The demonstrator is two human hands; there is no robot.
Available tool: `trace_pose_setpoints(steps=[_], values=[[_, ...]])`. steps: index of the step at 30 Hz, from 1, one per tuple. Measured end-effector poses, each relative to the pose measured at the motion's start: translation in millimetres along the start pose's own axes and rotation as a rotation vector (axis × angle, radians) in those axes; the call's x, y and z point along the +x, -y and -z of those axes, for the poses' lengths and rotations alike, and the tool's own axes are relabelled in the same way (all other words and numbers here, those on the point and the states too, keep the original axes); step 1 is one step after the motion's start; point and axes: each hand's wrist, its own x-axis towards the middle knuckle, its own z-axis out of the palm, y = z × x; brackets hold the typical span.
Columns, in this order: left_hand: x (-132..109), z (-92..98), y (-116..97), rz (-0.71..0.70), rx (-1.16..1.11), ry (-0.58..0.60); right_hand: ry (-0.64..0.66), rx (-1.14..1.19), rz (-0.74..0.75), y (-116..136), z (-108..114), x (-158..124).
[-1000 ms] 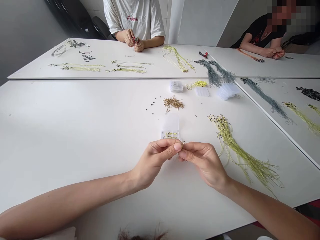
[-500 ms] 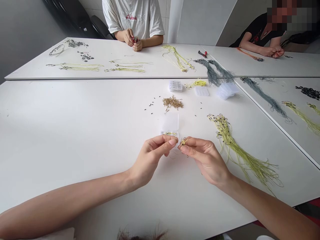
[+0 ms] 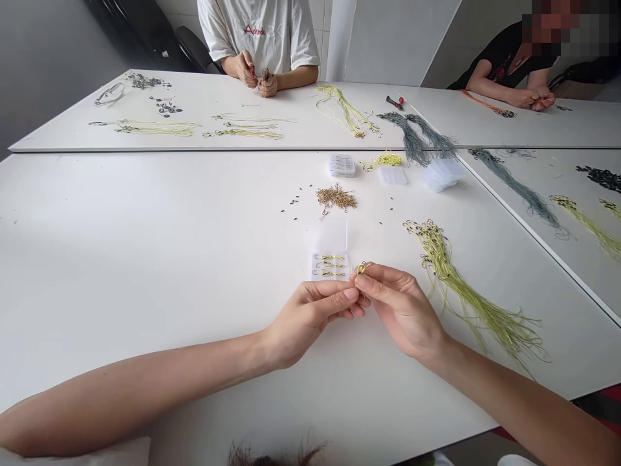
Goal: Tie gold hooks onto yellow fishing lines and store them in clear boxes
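Observation:
My right hand [image 3: 402, 307] is closed in a pinch on a small fishing hook rig [image 3: 361, 269], whose yellow-green line is looped near the fingertips. My left hand [image 3: 310, 317] meets it, thumb and fingers pinched at the rig's lower end, where a bit of gold-coloured metal shows. The fingers hide most of that end. Just behind my hands lies a clear plastic box [image 3: 315, 275] with its lid raised. Several hooked rigs [image 3: 330, 265] with yellow line rest inside it in rows.
Beyond the box is a heap of gold-coloured swivels [image 3: 337, 197] with tiny dark pieces scattered around. At right lies a bundle of yellow-green hooked lines [image 3: 456, 285]. Closed clear cases [image 3: 342, 166] and grey-blue line bundles [image 3: 412, 139] lie farther back. Two people sit across the tables.
My left hand has moved down and right to meet the right hand at the rig, uncovering the rows in the box. The person opposite has drawn their hands apart.

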Motion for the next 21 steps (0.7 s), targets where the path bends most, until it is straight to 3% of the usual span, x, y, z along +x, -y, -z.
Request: trace_pose_setpoints(steps=[21], values=[[0.6, -2.0, -0.1, -0.053, 0.08, -0.004, 0.006, 0.055, -0.015, -3.2, 2.8, -1.2]])
